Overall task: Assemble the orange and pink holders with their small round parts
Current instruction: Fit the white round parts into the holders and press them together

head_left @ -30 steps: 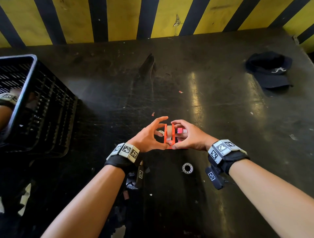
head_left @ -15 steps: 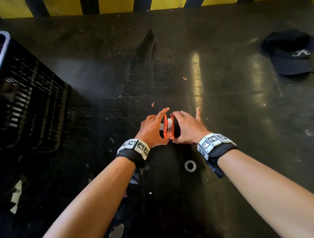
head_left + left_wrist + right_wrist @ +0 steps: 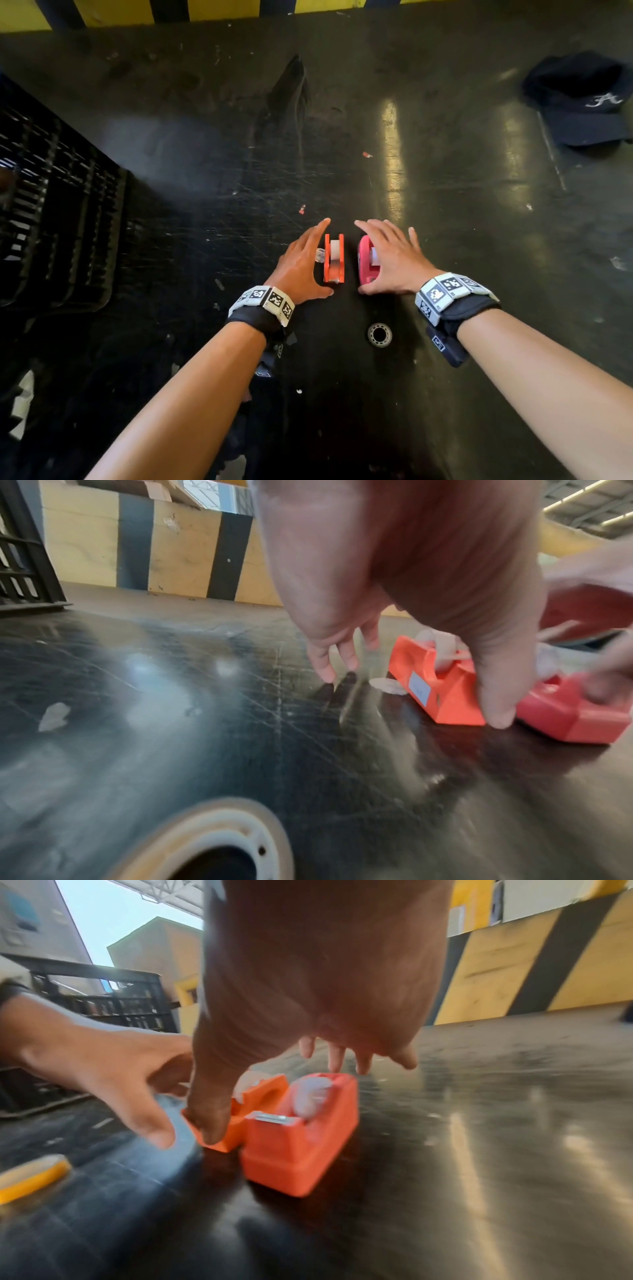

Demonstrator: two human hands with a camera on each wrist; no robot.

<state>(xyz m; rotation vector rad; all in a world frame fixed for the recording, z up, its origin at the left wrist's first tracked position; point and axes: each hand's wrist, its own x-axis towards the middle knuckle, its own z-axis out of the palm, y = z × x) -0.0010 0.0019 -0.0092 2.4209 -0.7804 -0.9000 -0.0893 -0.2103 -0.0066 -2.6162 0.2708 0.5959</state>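
On scratched black table (image 3: 205, 178), yellow-black striped wall (image 3: 113, 10) behind, both hands' fingers spread, empty.

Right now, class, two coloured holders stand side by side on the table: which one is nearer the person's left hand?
The orange holder. It stands beside the left hand, while the pink holder stands on its far side, partly under the right hand.

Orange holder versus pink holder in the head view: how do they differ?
The orange plastic holder is narrow with flat parallel walls; the pink plastic holder looks wider and rounded. The orange one sits by the left hand, the pink by the right hand. Both stand upright on the black table, each holding a pale roll.
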